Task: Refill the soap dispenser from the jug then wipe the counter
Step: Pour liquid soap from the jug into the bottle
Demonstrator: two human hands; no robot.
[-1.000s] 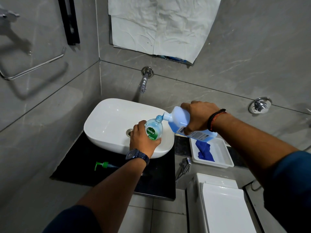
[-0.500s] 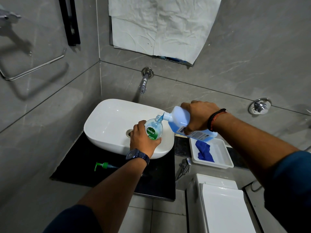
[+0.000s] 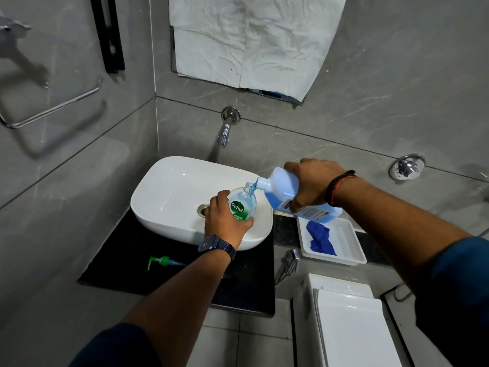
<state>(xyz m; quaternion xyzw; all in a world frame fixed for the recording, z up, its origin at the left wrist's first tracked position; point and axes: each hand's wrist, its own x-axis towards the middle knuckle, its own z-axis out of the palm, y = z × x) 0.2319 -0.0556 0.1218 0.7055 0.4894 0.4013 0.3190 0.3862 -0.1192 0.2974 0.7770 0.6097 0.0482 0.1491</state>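
My left hand (image 3: 223, 221) grips the clear soap dispenser bottle (image 3: 243, 203) with a green label, held over the white basin (image 3: 169, 192), its neck uncapped. My right hand (image 3: 312, 184) holds the blue jug (image 3: 284, 189) tipped to the left, its white spout touching the bottle's neck. Blue liquid runs from spout into bottle. The green pump head (image 3: 162, 261) lies on the black counter (image 3: 127, 258) in front of the basin. A blue cloth (image 3: 320, 238) lies in a white tray (image 3: 349, 250) at the right.
A wall tap (image 3: 225, 131) juts out above the basin. White paper covers the mirror (image 3: 251, 41). A white toilet tank (image 3: 349, 324) stands at lower right, a chrome hand sprayer (image 3: 289, 262) beside it, a flush knob (image 3: 407, 166) on the wall, a towel ring (image 3: 50, 107) at left.
Both hands hold almost the same pose. The jug stays tipped and the blue liquid keeps running into the bottle.
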